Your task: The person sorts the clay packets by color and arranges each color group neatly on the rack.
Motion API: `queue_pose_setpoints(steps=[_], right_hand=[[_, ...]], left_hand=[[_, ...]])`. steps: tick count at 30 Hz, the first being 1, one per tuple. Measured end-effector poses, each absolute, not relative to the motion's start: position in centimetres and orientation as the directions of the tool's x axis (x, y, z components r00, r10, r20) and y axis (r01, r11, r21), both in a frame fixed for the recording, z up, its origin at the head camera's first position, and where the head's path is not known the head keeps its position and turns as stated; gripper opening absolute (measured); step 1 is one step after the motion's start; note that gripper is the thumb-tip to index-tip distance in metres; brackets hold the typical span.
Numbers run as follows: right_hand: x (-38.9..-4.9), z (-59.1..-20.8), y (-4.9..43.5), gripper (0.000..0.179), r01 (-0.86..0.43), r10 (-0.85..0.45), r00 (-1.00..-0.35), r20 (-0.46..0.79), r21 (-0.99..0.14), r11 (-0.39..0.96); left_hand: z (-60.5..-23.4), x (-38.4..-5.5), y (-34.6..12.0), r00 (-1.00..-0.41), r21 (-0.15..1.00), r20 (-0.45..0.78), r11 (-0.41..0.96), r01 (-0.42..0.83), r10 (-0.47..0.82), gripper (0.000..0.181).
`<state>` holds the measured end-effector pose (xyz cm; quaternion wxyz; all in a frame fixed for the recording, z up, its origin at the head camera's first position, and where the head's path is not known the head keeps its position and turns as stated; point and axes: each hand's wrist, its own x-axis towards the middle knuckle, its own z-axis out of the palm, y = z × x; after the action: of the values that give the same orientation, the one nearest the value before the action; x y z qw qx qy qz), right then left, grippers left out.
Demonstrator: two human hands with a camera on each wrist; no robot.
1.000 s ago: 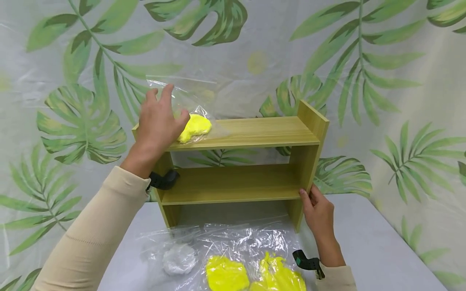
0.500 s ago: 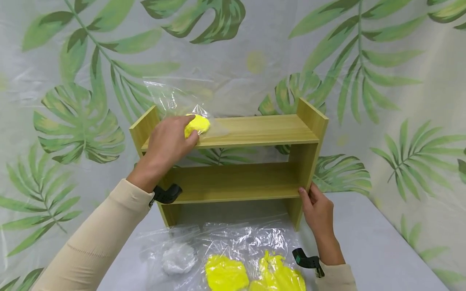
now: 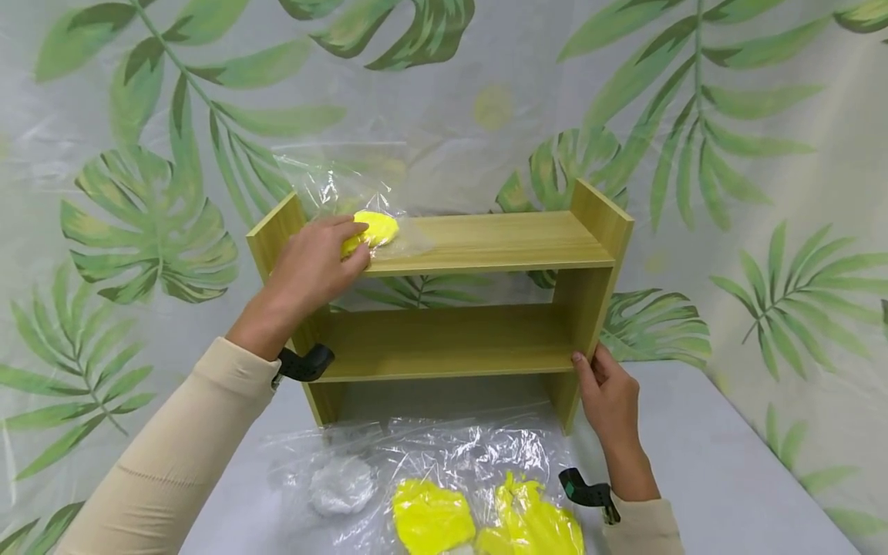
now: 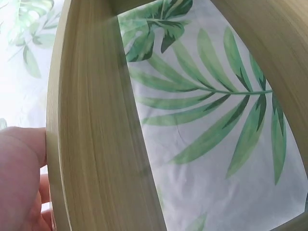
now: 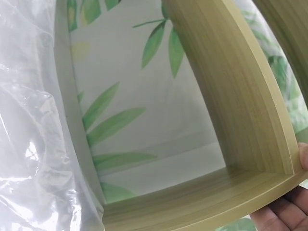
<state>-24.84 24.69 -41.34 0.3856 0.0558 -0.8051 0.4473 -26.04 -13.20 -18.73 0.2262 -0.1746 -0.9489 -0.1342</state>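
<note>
A two-tier wooden shelf (image 3: 444,339) stands upright on the table. On its top board, toward the left, lies a clear plastic bag with a yellow lump (image 3: 378,228) inside. My left hand (image 3: 312,258) reaches over the top board; its index finger and thumb pinch the near part of the lump through the bag. In the left wrist view, the thumb (image 4: 19,159) meets a board's edge, and the lump is out of sight. My right hand (image 3: 612,401) grips the right side panel, thumb at the front edge, other fingers behind it.
Before the shelf lie more clear bags: one with a whitish lump (image 3: 342,486) and two with yellow lumps, left (image 3: 433,518) and right (image 3: 534,520). A leaf-patterned sheet (image 3: 444,100) hangs behind the white table (image 3: 694,455).
My left hand has come down from above the bag onto the yellow lump, its spread fingers closing in. My right hand keeps its grip on the shelf, and the bags in front stay put.
</note>
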Motion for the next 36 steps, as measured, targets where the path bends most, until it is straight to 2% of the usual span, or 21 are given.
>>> queue_pose_setpoints(steps=[12,20,32,36], right_hand=[[-24.9,-41.3,24.8,0.03,-0.438,0.242,-0.7,0.672,-0.671,0.598],[-24.8,-41.3,24.6,0.029,-0.42,0.258,-0.704,0.662,-0.68,0.601],[-24.8,-41.3,24.5,0.031,-0.406,0.267,-0.723,0.637,-0.705,0.581],[-24.8,-41.4,24.7,0.031,-0.412,0.263,-0.722,0.641,-0.702,0.581]], left_hand=[[-19.0,-26.4,-14.7,-0.83,0.205,0.455,0.869,0.45,0.322,0.045],[-18.9,-26.6,-15.5,-0.826,0.181,0.411,0.854,0.488,0.386,0.046],[-18.3,-26.4,-15.9,-0.849,0.165,0.327,0.86,0.483,0.414,0.052],[-18.6,-26.6,-15.9,-0.838,0.17,0.358,0.853,0.493,0.413,0.051]])
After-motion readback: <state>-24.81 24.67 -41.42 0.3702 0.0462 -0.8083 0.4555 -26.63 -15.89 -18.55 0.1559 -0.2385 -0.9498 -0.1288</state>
